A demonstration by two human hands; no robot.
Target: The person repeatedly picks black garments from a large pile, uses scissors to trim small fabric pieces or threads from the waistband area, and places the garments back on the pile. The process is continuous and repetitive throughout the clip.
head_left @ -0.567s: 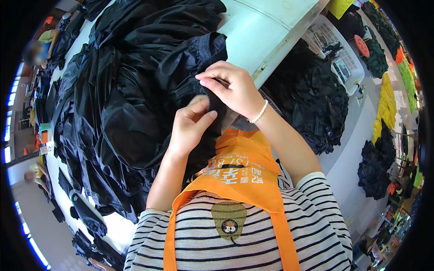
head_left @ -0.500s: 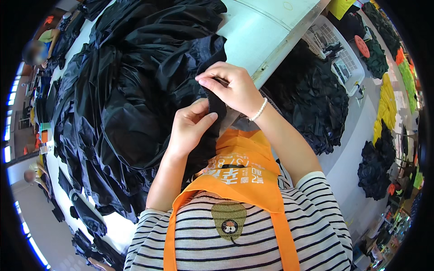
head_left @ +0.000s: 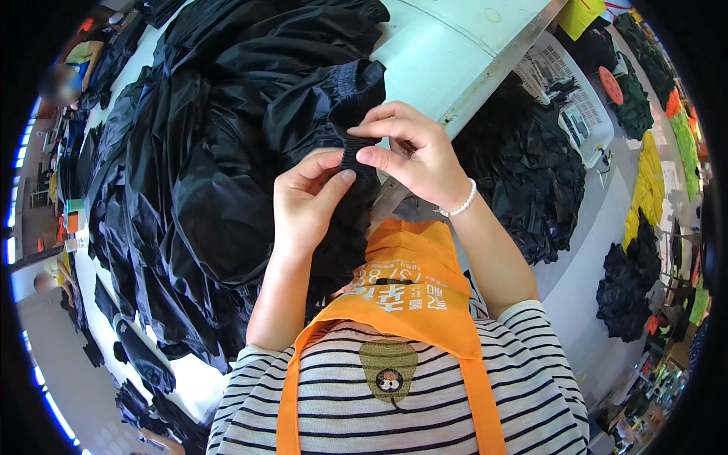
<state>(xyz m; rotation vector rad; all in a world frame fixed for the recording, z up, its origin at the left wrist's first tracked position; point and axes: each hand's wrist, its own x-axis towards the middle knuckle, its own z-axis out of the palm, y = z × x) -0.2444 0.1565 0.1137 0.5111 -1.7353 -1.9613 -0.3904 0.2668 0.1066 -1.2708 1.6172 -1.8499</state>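
Observation:
A black garment with a gathered elastic cuff [head_left: 350, 158] is in front of me, one of a large heap of shiny black garments [head_left: 220, 174]. My left hand [head_left: 309, 199] pinches the edge of this cuff between thumb and fingers. On the cuff's other side, my right hand [head_left: 415, 152] has its thumb and index finger at the ribbed band, gripping it lightly. Its other fingers are curled. Just beyond the hands, another stretch of gathered elastic edge [head_left: 356, 80] stands up from the same cloth.
A pale green tabletop [head_left: 447, 38] lies under the heap, its edge slanting to my right. Beyond that edge are a dark cloth pile [head_left: 523, 167] and a white plastic basket [head_left: 595, 114]. Yellow cloth [head_left: 648, 186] lies farther right. Other people [head_left: 83, 57] are at the far left.
The cuff has been turned and opened out, so its gathered elastic shows more. My right hand has moved slightly right and lower, and my left hand slightly left.

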